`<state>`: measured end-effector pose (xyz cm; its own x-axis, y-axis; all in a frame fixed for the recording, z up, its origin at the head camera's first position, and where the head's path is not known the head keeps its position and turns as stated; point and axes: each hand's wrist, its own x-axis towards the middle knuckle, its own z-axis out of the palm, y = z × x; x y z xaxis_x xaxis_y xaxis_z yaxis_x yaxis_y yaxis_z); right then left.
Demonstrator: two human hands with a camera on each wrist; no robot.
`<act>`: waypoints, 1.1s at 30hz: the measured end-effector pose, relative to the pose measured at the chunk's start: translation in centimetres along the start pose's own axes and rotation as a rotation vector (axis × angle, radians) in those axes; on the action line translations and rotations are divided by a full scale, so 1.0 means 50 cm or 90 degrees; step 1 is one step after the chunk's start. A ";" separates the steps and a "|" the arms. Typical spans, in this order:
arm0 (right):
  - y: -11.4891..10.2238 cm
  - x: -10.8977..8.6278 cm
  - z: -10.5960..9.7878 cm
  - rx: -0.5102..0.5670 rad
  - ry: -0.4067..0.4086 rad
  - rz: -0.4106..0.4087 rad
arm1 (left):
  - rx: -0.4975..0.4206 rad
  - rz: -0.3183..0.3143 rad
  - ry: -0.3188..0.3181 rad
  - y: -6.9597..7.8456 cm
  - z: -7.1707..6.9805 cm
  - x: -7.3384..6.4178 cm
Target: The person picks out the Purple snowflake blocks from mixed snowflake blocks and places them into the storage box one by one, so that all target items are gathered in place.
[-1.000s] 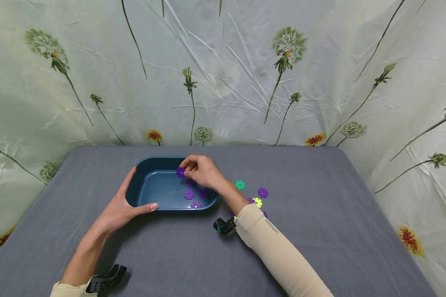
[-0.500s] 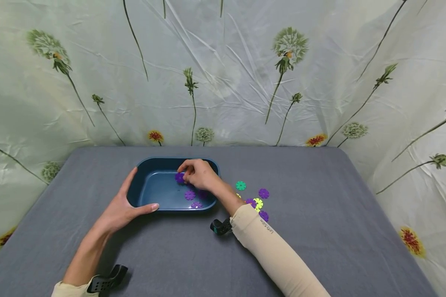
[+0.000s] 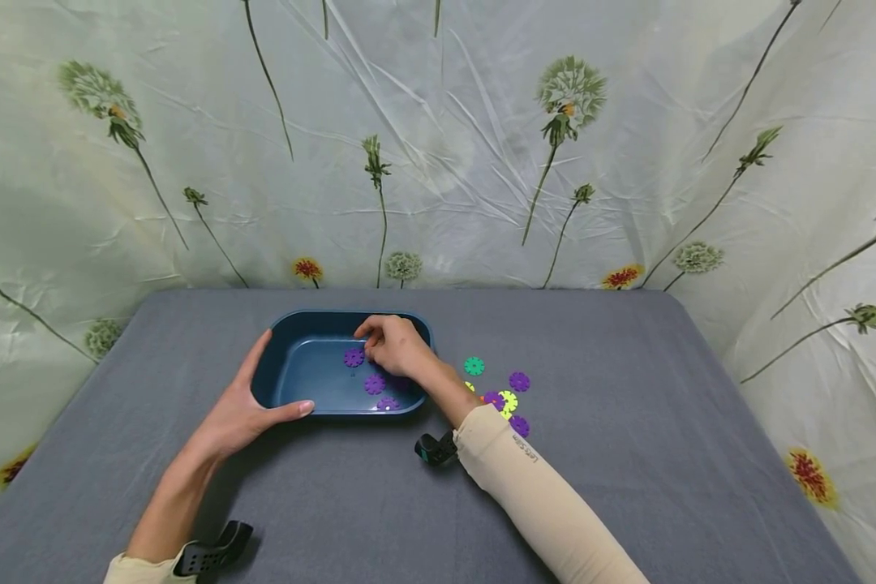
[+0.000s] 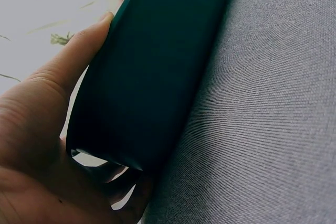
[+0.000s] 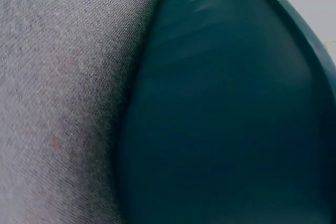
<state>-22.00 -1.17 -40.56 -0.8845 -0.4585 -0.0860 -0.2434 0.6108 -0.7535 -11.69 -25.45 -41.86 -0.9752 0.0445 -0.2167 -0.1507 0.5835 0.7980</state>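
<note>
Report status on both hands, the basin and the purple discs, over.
Left hand gripping left end of blue basin. Right hand in basin, close beside purple disc, contact unclear. Right forearm crosses basin's right side.

Left of centre in the frame are one tub (image 3: 299, 380), two hands (image 3: 234, 415) and, inside the tub, at least three purple discs (image 3: 375, 384). Right of centre, on the one surface (image 3: 613, 454), lie three more purple discs, one green disc (image 3: 474, 366), at least two yellow discs (image 3: 509, 400) and one orange sliver (image 3: 483, 399). Two wristbands (image 3: 203, 558) show in the lower half.
</note>
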 end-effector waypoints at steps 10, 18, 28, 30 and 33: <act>0.001 -0.008 -0.013 0.043 -0.004 -0.034 | 0.000 -0.007 0.001 0.001 0.002 0.001; 0.005 -0.029 -0.022 0.063 0.001 -0.089 | 0.002 -0.006 0.002 0.001 0.001 0.001; 0.015 -0.057 -0.046 0.089 0.017 -0.126 | 0.001 -0.007 0.003 -0.002 0.000 0.000; 0.017 -0.064 -0.052 0.099 0.028 -0.127 | 0.003 -0.006 0.004 -0.002 0.001 0.001; 0.020 -0.074 -0.058 0.109 0.047 -0.130 | 0.006 -0.003 0.006 -0.001 0.001 0.001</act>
<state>-20.13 3.00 -39.09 -0.8521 -0.5087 0.1228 -0.3549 0.3892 -0.8500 -11.72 -25.43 -41.94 -0.9760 0.0340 -0.2150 -0.1537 0.5918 0.7913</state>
